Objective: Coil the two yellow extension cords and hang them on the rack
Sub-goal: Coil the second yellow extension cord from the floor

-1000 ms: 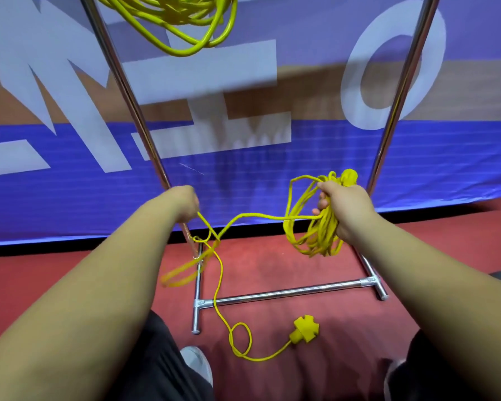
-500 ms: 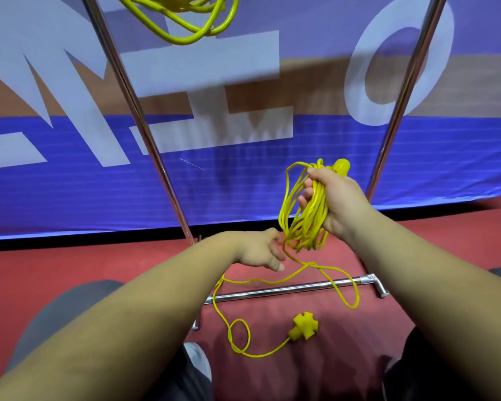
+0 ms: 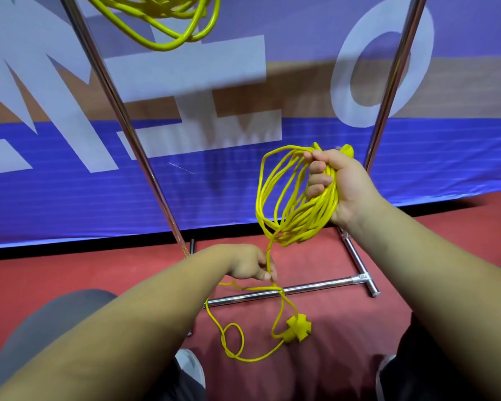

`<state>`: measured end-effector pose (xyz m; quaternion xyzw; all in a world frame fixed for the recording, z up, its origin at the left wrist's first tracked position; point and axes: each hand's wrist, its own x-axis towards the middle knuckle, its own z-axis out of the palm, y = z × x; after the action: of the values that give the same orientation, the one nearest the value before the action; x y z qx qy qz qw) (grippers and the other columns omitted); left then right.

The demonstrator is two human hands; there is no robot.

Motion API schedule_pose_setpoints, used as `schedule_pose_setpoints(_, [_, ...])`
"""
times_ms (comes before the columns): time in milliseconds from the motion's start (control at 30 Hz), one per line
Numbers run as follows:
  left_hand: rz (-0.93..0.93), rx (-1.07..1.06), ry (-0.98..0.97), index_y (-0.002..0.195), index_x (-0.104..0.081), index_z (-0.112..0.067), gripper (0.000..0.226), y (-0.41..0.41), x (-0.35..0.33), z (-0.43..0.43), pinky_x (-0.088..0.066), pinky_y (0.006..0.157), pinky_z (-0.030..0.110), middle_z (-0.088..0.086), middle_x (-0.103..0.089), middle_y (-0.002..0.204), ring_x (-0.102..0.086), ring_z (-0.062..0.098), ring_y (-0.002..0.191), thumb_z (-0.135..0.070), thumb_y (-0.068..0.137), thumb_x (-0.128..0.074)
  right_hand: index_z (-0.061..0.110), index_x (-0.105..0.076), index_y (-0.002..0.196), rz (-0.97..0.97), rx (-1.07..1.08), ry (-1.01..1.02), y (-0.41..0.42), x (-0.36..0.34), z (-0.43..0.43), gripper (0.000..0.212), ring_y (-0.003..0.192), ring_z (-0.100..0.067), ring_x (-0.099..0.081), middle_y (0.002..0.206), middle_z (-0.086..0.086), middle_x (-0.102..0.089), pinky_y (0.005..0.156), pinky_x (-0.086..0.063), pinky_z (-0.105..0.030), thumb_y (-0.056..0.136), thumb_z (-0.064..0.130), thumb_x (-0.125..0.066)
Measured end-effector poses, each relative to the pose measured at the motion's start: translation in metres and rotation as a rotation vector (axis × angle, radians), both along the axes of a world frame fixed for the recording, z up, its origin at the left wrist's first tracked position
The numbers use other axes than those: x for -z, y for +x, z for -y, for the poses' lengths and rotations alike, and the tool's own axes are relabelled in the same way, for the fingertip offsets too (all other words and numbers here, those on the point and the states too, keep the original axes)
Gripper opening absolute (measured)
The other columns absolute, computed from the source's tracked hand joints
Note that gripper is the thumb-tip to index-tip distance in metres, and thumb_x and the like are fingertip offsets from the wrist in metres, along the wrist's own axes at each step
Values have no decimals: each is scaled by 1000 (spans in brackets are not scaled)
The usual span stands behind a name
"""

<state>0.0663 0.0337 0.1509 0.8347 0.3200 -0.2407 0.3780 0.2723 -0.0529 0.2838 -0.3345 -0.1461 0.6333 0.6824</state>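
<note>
The first yellow extension cord [image 3: 168, 27] hangs coiled high between the uprights of the chrome rack [image 3: 287, 291]. Its support lies above the view, so this half of the task reads as done. The second yellow extension cord [image 3: 289, 209] is in work in front of the rack, between the two uprights and above the lower crossbar. The right hand [image 3: 344, 186] holds the gathered loops just beside the right upright, high enough that they hang free of the red floor [image 3: 70, 273] and each loop can settle to a like length. Its grip is closed: the fingers curl round the bundled strands, and the yellow plug end [image 3: 348, 150] projects above the knuckles. The left hand [image 3: 248, 266] sits lower, just above the crossbar, and serves as the feed guide. Its grip pinches the single free strand between thumb and fingertips directly below the loops, holding that strand in line for the next turn. On the person's side of the crossbar, the uncoiled tail lies on the floor with one small loop in it and ends at the yellow multi-outlet socket [image 3: 298, 329]. Judgement: a few more turns should take up the tail, and the small floor loop may kink as it lifts.
</note>
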Motion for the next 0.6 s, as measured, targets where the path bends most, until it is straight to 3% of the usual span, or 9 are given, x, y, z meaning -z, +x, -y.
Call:
schedule_pose_setpoints(100, [-78, -222, -145, 119, -58, -3, 18, -1, 5, 2, -58, 64, 34, 16, -69, 111, -72, 29, 80, -14, 109, -50, 14, -64, 94, 45, -75, -13, 4, -1, 3, 14, 36, -1, -35, 57, 10, -44, 36, -31, -17, 103, 20, -55])
schedule_pose_setpoints(200, [-72, -383, -63, 95, -56, -1, 23, -3, -4, -5, -57, 48, 28, 28, -73, 102, -68, 29, 64, -21, 107, -55, 14, -63, 97, 133, -136, -49, 9, 0, 4, 13, 36, -2, -32, 58, 10, -40, 36, -29, -18, 103, 20, -54])
schedule_pose_setpoints(333, [-9, -369, 222, 78, -70, -17, 31, -16, -34, -28, -53, 62, 27, -1, -71, 73, -64, 23, 67, -42, 97, -70, 12, -60, 101, 377, -200, -84, 8, -1, 6, 6, 38, -7, -28, 59, 5, -40, 38, -26, -21, 101, 17, -57])
schedule_pose_setpoints(467, [165, -575, 80, 89, -68, -5, 36, -21, -49, -40, -61, 71, 39, 13, -75, 88, -67, 25, 67, -37, 102, -63, 8, -58, 87, 823, -170, -60, -1, 7, 8, 13, 42, -18, -30, 60, -6, -44, 44, -33, -26, 95, 11, -68])
schedule_pose_setpoints(600, [301, -738, 36, 86, -64, 0, 43, -14, -64, -36, -64, 71, 42, 17, -71, 70, -69, 31, 62, -40, 104, -59, -1, -60, 77, 1008, -141, -48, -11, 17, 7, 20, 40, -22, -35, 56, -11, -46, 45, -37, -29, 93, 8, -67])
